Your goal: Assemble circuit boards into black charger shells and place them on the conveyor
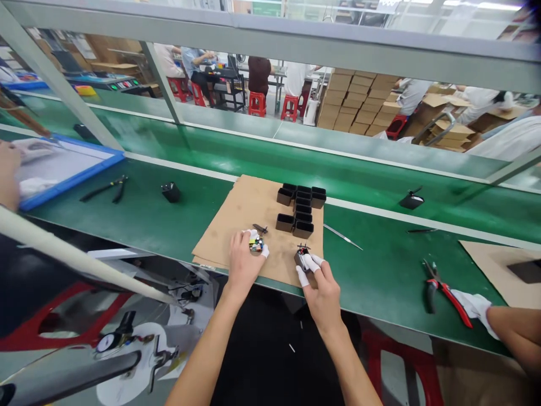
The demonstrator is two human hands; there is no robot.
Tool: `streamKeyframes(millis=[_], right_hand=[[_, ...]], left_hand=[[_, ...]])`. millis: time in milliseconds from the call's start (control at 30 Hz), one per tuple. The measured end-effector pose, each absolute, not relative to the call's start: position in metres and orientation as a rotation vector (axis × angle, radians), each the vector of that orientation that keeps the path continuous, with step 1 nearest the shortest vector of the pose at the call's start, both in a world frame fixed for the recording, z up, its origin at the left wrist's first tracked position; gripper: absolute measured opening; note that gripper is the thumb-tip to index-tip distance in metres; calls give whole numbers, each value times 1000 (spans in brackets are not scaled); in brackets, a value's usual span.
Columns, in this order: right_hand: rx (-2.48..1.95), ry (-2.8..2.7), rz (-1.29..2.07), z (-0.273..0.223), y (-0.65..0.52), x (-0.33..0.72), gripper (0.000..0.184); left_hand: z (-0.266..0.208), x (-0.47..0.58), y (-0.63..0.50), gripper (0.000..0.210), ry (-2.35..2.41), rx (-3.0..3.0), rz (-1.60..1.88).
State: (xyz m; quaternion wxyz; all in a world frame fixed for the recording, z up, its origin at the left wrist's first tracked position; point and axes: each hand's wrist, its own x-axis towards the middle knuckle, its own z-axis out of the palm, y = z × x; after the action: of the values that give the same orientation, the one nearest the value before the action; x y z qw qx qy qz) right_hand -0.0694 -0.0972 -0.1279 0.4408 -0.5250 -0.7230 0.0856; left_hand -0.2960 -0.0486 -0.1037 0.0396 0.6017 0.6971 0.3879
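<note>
My left hand (pixel 244 256), with white finger cots on its fingertips, is closed around a small circuit board (pixel 256 242) with colourful components. A dark flat piece (pixel 260 228) shows just beyond the board; I cannot tell whether it is joined to it. My right hand (pixel 319 276), also in finger cots, grips a small black plastic case (pixel 301 259) with red and dark parts at its open top. Both hands are over the near part of a brown cardboard sheet (pixel 228 225). Several open black cases (pixel 302 208) stand grouped on the sheet, beyond my right hand.
Tweezers (pixel 343 237) lie right of the cardboard, and red-handled pliers (pixel 443 290) lie near a co-worker's gloved hand (pixel 475 307). At left are cutters (pixel 105 189), a black case (pixel 171 192) and a blue-rimmed tray (pixel 76 189). A metal frame crosses the bench's far side.
</note>
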Motion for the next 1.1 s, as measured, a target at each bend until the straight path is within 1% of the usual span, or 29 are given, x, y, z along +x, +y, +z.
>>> streamKeyframes(millis=[133, 200, 267, 300, 400, 467, 567, 700, 800, 867, 933, 1033, 1100], right_hand=[[-1338, -1752, 226, -126, -97, -72, 38], [-1323, -1720, 306, -123, -95, -73, 37], [-1303, -1600, 478, -118, -93, -74, 37], [-1284, -1482, 604, -114, -92, -73, 39], [-1131, -976, 1036, -100, -95, -69, 49], [-990, -705, 1227, -87, -101, -65, 46], [-888, -552, 1363, -69, -111, -60, 39], [-850, -533, 1467, -51, -120, -60, 43], [-889, -621, 1421, -48, -119, -65, 47], [-958, -709, 1269, -54, -115, -68, 46], [-1057, -859, 976, -65, -110, -69, 42], [-1216, -1309, 486, -89, -102, -67, 33], [-1272, -1602, 273, -105, -100, -63, 31]], left_hand=[[-105, -299, -49, 36, 2131, 1863, 1199], [-106, -300, -50, 36, 2125, 1865, 1208], [-106, -300, -50, 36, 2124, 1859, 1209], [-106, -300, -50, 36, 2125, 1855, 1208], [-105, -299, -51, 37, 2123, 1847, 1201], [-105, -299, -51, 37, 2124, 1848, 1202], [-106, -299, -49, 35, 2143, 1864, 1196], [-108, -299, -47, 36, 2142, 1895, 1201], [-108, -298, -46, 35, 2135, 1903, 1212], [-107, -298, -46, 34, 2138, 1896, 1213], [-107, -298, -46, 35, 2140, 1892, 1206], [-107, -299, -46, 36, 2157, 1887, 1191], [-106, -299, -45, 35, 2160, 1883, 1188]])
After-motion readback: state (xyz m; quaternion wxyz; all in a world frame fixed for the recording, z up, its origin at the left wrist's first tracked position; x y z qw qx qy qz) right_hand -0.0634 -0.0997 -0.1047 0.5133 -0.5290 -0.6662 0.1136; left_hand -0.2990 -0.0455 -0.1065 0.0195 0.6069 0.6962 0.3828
